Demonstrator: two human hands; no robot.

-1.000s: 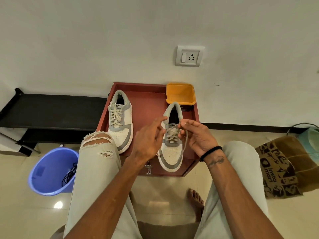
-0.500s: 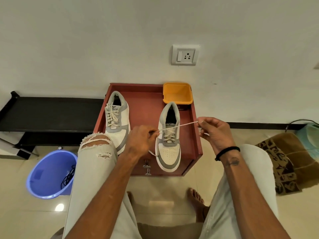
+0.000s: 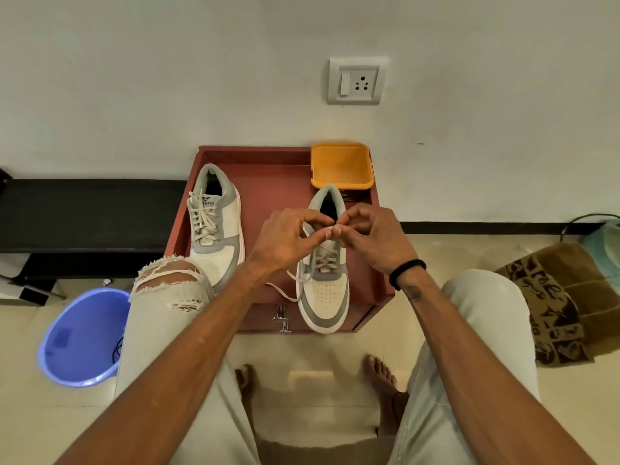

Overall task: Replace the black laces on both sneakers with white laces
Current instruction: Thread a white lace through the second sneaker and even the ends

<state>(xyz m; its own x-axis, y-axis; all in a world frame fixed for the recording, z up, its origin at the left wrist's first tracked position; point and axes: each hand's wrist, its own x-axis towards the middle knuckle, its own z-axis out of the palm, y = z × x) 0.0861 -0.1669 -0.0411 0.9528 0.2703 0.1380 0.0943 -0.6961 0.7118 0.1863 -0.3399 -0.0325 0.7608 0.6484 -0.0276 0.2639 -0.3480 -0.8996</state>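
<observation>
Head view: both hands, left hand (image 3: 285,239) and right hand (image 3: 372,236), pinch the white lace (image 3: 322,255) over the right sneaker (image 3: 323,290); keep both ends equally tight while knotting.

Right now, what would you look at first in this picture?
First, the two hands, left and right, pinching a white lace over the grey-and-white sneaker on the red wooden table. Then the bright orange plastic tub at the table's back corner, and the blue plastic bucket on the floor, lower left.
</observation>
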